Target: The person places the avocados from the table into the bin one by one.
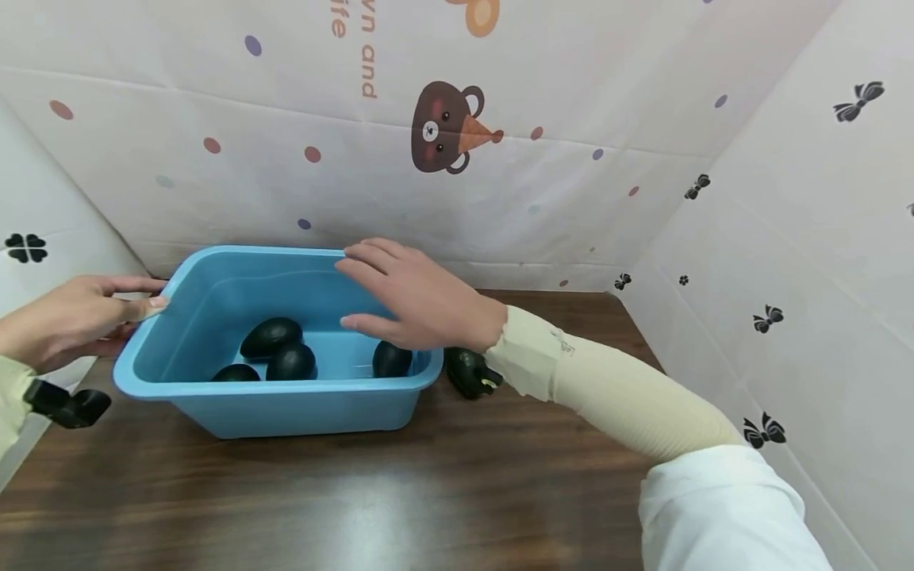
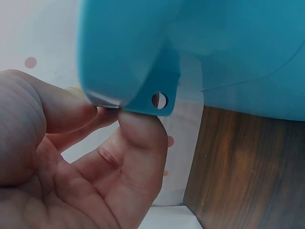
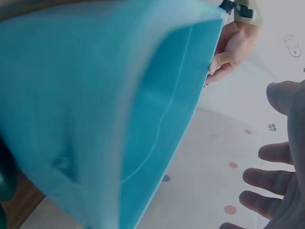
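A light blue plastic basin (image 1: 286,408) stands on the table by the back wall, with several dark avocados (image 1: 271,339) lying in it. At its left end my left hand (image 1: 86,317) grips the rim; the left wrist view shows the thumb and fingers (image 2: 143,138) pinching the edge beside a small hole. Over the basin's right end hovers my right hand (image 1: 421,297), fingers spread and holding nothing. In the right wrist view its fingers (image 3: 267,181) are apart from the rim. Under the right wrist, outside the basin, dark green avocado skin (image 1: 464,371) shows, partly hidden.
Beneath everything is a dark brown wooden table (image 1: 343,500). A white printed sheet (image 1: 571,71) hangs behind it, and white sheets with black bows (image 1: 767,317) and clovers border the sides. A black wrist camera (image 1: 67,404) sits by my left wrist.
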